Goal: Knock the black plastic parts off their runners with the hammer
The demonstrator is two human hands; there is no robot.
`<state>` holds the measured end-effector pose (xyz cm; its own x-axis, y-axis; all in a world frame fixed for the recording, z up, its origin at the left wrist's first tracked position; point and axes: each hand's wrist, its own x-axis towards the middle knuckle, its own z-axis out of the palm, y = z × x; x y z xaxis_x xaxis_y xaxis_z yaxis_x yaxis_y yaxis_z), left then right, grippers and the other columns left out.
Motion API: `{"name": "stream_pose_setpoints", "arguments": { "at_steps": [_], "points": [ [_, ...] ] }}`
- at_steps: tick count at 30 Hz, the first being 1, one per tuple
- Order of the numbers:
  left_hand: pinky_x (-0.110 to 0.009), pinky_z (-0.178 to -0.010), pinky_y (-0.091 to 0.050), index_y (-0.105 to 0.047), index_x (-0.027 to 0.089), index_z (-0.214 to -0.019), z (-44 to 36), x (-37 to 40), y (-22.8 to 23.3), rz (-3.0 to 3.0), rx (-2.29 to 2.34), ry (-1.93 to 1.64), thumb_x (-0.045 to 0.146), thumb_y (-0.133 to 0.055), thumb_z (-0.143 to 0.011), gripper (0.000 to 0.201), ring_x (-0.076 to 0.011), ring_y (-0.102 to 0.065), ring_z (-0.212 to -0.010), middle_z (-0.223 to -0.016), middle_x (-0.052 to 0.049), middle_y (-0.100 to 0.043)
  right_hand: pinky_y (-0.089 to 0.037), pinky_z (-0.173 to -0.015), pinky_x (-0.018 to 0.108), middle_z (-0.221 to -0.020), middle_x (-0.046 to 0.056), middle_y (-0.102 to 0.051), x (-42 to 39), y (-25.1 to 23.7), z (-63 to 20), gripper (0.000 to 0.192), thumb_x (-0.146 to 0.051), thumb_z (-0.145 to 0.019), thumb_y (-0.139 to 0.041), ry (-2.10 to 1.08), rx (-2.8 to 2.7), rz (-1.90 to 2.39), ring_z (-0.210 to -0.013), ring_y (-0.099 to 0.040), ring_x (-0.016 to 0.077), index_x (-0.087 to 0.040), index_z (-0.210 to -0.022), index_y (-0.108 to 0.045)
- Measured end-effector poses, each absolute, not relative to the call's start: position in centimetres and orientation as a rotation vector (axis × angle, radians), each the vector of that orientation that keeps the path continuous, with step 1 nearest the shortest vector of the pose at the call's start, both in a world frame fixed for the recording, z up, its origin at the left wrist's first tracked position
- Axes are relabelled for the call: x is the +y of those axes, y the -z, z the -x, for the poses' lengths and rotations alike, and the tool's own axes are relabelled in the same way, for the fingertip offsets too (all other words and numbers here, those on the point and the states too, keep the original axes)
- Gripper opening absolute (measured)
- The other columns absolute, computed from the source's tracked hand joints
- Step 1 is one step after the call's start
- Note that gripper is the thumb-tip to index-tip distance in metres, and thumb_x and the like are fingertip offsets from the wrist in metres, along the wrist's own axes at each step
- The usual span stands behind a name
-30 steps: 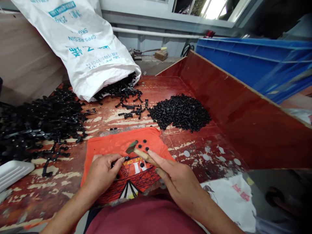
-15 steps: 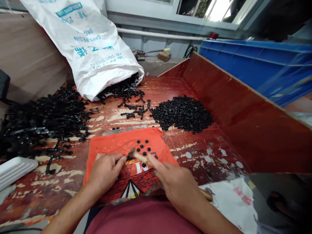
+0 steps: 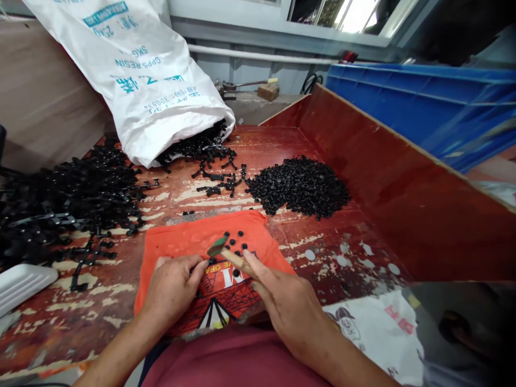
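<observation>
My right hand (image 3: 278,290) is closed around the wooden handle of a hammer (image 3: 237,262). The hammer's greenish head is raised a little over the cloth, just beyond my left fingertips. With thumb and forefinger pressed together, my left hand (image 3: 177,282) pinches a small black plastic part (image 3: 212,260); the rest of that part is hidden by the hand. Both hands are over an orange printed cloth (image 3: 169,242) spread on the worn red table. Several round black caps (image 3: 241,234) lie loose on the cloth beyond the hammer.
A heap of jointed black parts (image 3: 72,199) covers the table's left. More spill from a white woven sack (image 3: 161,102). A pile of tiny black pieces (image 3: 300,185) sits right of centre, beside a red wooden board (image 3: 395,188). Behind that stands a blue crate (image 3: 419,107).
The hammer head has lifted from beside my left fingertips to slightly above and beyond them. My left hand keeps its pinch in about the same place. The view has shifted slightly.
</observation>
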<state>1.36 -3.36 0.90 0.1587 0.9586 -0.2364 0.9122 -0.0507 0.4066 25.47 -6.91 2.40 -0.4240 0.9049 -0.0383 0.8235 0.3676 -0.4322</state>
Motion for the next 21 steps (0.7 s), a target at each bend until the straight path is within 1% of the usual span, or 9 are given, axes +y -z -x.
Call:
{"name": "stream_pose_setpoints", "arguments": {
  "at_steps": [3,5,7,9,11,12,16,19,21],
  "points": [
    [-0.031,-0.068,-0.034,-0.063,0.022,-0.071,-1.0,-3.1,-0.9,-1.878,1.736,-0.179,0.043,-0.038,-0.096,0.041,-0.0212,-0.059,-0.064,-0.063,-0.003,-0.066,-0.057,-0.069,0.031,-0.089,0.004,-0.078,-6.7,-2.7,-25.4,0.053,-0.022,-0.099,-0.049,-0.674,-2.427,1.566,-0.076,-0.074,0.0224,-0.029,-0.151,-0.043],
    [-0.030,-0.066,-0.036,-0.064,0.022,-0.075,-0.6,-2.9,-1.2,-1.704,1.672,-0.314,0.048,-0.040,-0.095,0.040,-0.0209,-0.058,-0.065,-0.062,-0.001,-0.063,-0.057,-0.078,0.032,-0.106,0.006,-0.077,-6.4,-3.2,-25.8,0.051,-0.023,-0.101,-0.046,-0.756,-2.307,1.544,-0.087,-0.074,0.0219,-0.028,-0.152,-0.042],
    [-0.028,-0.066,-0.039,-0.064,0.022,-0.079,-0.2,-2.8,-1.9,-1.431,1.577,-0.501,0.051,-0.046,-0.091,0.037,-0.0201,-0.058,-0.069,-0.068,0.000,-0.063,-0.055,-0.089,0.033,-0.127,0.007,-0.070,-6.0,-3.9,-26.6,0.051,-0.024,-0.103,-0.041,-0.799,-2.125,1.530,-0.103,-0.072,0.0210,-0.028,-0.154,-0.038],
    [-0.027,-0.068,-0.043,-0.066,0.021,-0.085,0.1,-2.6,-2.8,-1.140,1.439,-0.639,0.049,-0.056,-0.086,0.029,-0.0194,-0.059,-0.078,-0.079,-0.001,-0.065,-0.053,-0.095,0.035,-0.134,0.005,-0.066,-5.5,-4.5,-27.7,0.052,-0.024,-0.103,-0.038,-0.813,-2.006,1.563,-0.109,-0.070,0.0209,-0.030,-0.154,-0.036],
    [-0.026,-0.072,-0.045,-0.069,0.021,-0.090,0.0,-2.4,-3.7,-0.920,1.324,-0.692,0.044,-0.064,-0.081,0.025,-0.0188,-0.060,-0.085,-0.088,-0.002,-0.067,-0.053,-0.096,0.036,-0.128,0.004,-0.070,-5.4,-4.7,-28.7,0.052,-0.024,-0.102,-0.039,-0.811,-1.966,1.605,-0.104,-0.072,0.0216,-0.032,-0.153,-0.038],
    [-0.025,-0.072,-0.045,-0.070,0.020,-0.089,-0.1,-2.3,-4.0,-0.858,1.289,-0.692,0.043,-0.067,-0.079,0.025,-0.0182,-0.059,-0.084,-0.088,-0.002,-0.068,-0.054,-0.094,0.037,-0.124,0.004,-0.072,-5.5,-4.6,-29.2,0.052,-0.023,-0.102,-0.040,-0.815,-1.963,1.622,-0.100,-0.073,0.0217,-0.032,-0.153,-0.039],
    [-0.022,-0.062,-0.041,-0.065,0.017,-0.068,-1.2,-1.3,-3.7,-0.892,1.313,-0.706,0.051,-0.070,-0.078,0.035,-0.0129,-0.051,-0.066,-0.067,0.001,-0.060,-0.057,-0.084,0.033,-0.113,0.003,-0.077,-6.4,-3.6,-30.2,0.051,-0.023,-0.101,-0.041,-0.864,-1.938,1.626,-0.089,-0.075,0.0208,-0.032,-0.152,-0.042],
    [-0.021,-0.053,-0.037,-0.061,0.019,-0.069,-1.7,-0.1,-3.1,-0.918,1.439,-0.808,0.058,-0.072,-0.075,0.041,-0.0119,-0.047,-0.057,-0.060,0.004,-0.055,-0.057,-0.079,0.029,-0.111,0.003,-0.077,-6.9,-2.9,-30.5,0.050,-0.024,-0.101,-0.040,-0.938,-1.880,1.612,-0.086,-0.074,0.0194,-0.031,-0.151,-0.043],
    [-0.022,-0.051,-0.037,-0.064,0.020,-0.075,-1.8,0.7,-2.9,-0.852,1.482,-0.850,0.061,-0.070,-0.075,0.042,-0.0127,-0.050,-0.056,-0.061,0.004,-0.058,-0.057,-0.076,0.029,-0.110,0.003,-0.077,-7.0,-2.7,-30.5,0.050,-0.025,-0.101,-0.040,-0.984,-1.839,1.616,-0.082,-0.073,0.0188,-0.031,-0.151,-0.042]
  ]
}}
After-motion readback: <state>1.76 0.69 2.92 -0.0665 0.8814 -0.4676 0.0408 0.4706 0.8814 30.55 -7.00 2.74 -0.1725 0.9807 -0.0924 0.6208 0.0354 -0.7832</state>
